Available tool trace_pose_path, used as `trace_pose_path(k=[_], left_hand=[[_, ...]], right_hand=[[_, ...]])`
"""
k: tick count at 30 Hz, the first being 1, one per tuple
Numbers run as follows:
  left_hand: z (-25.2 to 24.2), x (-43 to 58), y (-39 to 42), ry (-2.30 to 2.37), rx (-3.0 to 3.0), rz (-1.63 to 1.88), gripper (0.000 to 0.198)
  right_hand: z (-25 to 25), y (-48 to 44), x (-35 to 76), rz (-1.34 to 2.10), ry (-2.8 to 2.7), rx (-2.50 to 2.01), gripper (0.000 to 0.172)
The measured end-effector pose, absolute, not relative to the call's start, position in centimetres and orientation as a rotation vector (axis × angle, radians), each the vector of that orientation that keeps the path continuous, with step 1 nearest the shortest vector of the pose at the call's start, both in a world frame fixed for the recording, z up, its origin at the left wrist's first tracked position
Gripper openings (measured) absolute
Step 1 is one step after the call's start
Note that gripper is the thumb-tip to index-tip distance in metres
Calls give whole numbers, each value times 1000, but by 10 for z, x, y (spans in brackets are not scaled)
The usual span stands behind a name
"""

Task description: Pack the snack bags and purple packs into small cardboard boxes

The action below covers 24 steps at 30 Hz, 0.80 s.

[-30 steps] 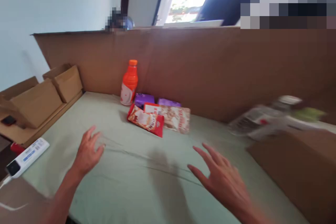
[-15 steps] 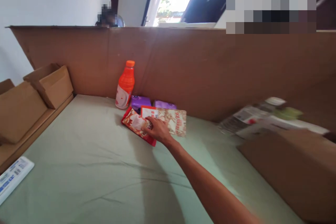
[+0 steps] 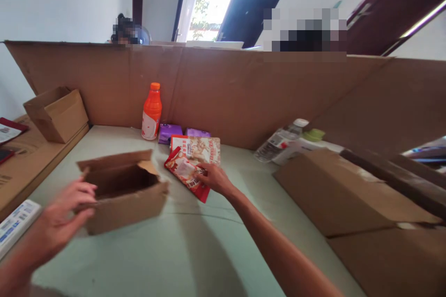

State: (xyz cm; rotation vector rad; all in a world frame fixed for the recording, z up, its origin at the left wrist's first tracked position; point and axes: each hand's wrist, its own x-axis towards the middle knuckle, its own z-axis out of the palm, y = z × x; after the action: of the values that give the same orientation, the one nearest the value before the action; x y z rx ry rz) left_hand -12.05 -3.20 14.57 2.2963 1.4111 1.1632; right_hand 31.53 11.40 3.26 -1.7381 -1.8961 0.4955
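Note:
My left hand grips the left edge of a small open-topped cardboard box, its fingers over the rim and blurred. The box's inside is dark. My right hand has its fingers closed on a red snack packet, which lies aslant on the green surface. Behind that packet, partly under it, is a beige and red snack bag. Two purple packs sit behind the bag. An orange bottle with an orange cap stands upright to their left.
A cardboard wall closes off the back. At the left, another open box stands on flat cardboard, near a white and blue pack. On the right are a tilted clear bottle, a green lid and large cardboard boxes.
My left hand has come into view, and a small box has moved from the left onto the green surface. My right hand stays at the red packet. The view has turned rightward.

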Motion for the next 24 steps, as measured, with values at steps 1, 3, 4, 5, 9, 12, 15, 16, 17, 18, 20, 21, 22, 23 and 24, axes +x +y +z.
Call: trace_pose_path(k=[1,3,4,5,9,12,15,16,17,18,20,21,22,23,24], left_hand=[[145,-96,-37,1305,2338,1061,15],[141,-59,-45,1183,2379,963,20],[137,-48,-49,1160,2386,949,21],[132,-40,-52,1160,2384,967,21],[94,-30,-57,1341,2131,1264,53],[53,-33,-52,1420,1697,1375,89],[17,-39,-50,1479,1422,1237,100],[8,-41,-52,1509,1383,1211,99],[1,-44,-55,1541,1366,1206,96],[-4,-47,-59,1575,1369,1210,91],[-12,-51,-67,1640,1393,1196,83],[-16,-51,-69,1664,1399,1171,80],[-19,-50,-69,1676,1398,1145,79],[-22,-48,-68,1677,1394,1126,77],[-25,-44,-66,1678,1386,1123,76]], right_hand=[[34,105,320,483,-1838,-1720,31],[39,80,327,497,-1742,-1656,39],[41,65,328,530,-1710,-1614,42],[43,49,327,576,-1690,-1570,45],[45,-9,309,845,-1639,-1388,50],[40,-34,286,1078,-1523,-1241,51],[34,-48,270,1135,-1438,-1174,51],[32,-53,268,1140,-1430,-1162,50],[31,-59,266,1146,-1426,-1157,49],[30,-64,267,1155,-1426,-1157,47],[28,-75,269,1165,-1427,-1166,45],[27,-80,271,1166,-1429,-1170,44],[26,-84,274,1164,-1431,-1174,44],[24,-86,277,1163,-1432,-1184,44],[23,-88,280,1159,-1431,-1199,45]])
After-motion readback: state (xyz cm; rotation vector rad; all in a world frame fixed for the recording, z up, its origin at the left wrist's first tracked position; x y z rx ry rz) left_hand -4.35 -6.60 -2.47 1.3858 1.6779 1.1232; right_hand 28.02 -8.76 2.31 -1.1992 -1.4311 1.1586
